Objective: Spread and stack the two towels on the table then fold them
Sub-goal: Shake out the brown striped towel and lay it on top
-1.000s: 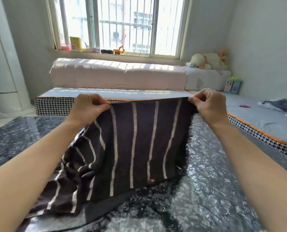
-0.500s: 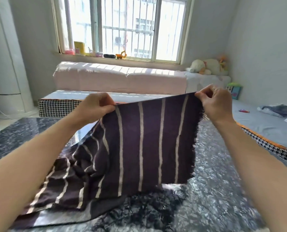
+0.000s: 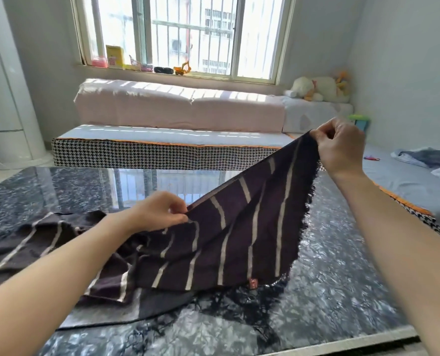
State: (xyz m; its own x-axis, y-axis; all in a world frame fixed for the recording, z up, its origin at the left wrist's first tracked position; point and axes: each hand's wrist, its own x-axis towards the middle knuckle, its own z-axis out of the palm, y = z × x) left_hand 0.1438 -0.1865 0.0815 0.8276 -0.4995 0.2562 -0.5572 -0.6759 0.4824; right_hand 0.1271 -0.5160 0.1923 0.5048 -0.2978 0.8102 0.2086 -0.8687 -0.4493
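Left grip [image 3: 159, 211] pinching the towel [image 3: 239, 242] edge low over the counter [image 3: 342, 291]; right grip [image 3: 341, 147] pinching a far corner, raised high. Dark, white-striped, slanting from right down to left, lower edge and red tag [image 3: 252, 283] resting on the glossy marbled counter. More striped cloth [image 3: 33, 242] bunched at left, flat on the counter. Beyond, a houndstooth-edged mattress [image 3: 162, 152], pink cushions [image 3: 177, 109], plush toys [image 3: 319, 89], barred window [image 3: 188, 34].

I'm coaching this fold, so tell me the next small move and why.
Probably lower the right hand forward to lay its corner flat. It pinches the striped towel high while the left hand holds the edge low, so the cloth slants above the marble table.
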